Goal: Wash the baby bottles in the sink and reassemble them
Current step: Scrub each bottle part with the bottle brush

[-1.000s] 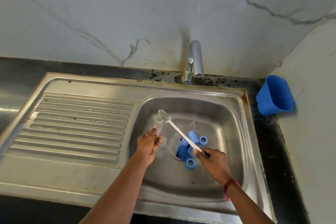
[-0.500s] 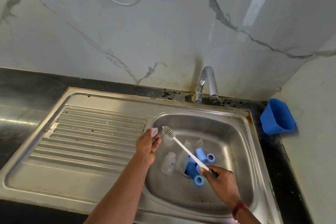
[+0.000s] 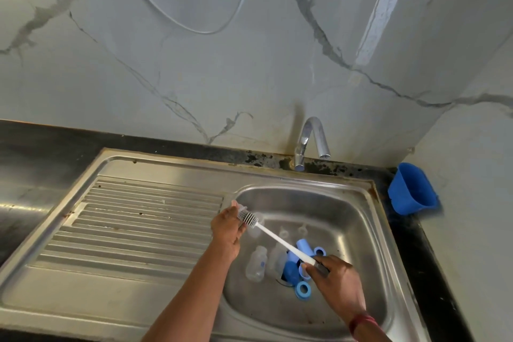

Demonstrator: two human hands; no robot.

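Head view: left hand (image 3: 226, 230) pinches a clear part (image 3: 235, 204); right hand (image 3: 337, 283) grips the brush (image 3: 277, 239), bristles at ten o'clock; short, gentle strokes would suit.

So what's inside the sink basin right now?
Clear bottles lie on its floor beside a pile of blue rings and caps, with two small clear pieces behind. Whatever is under the pile and the right hand is hidden.

The clear piece (image 3: 235, 205) in the left hand (image 3: 226, 230) hides behind fingers and brush (image 3: 277, 240); drain (image 3: 281, 282) mostly buried under blue caps (image 3: 291, 269); forearms (image 3: 194, 294) cropped at near edge.
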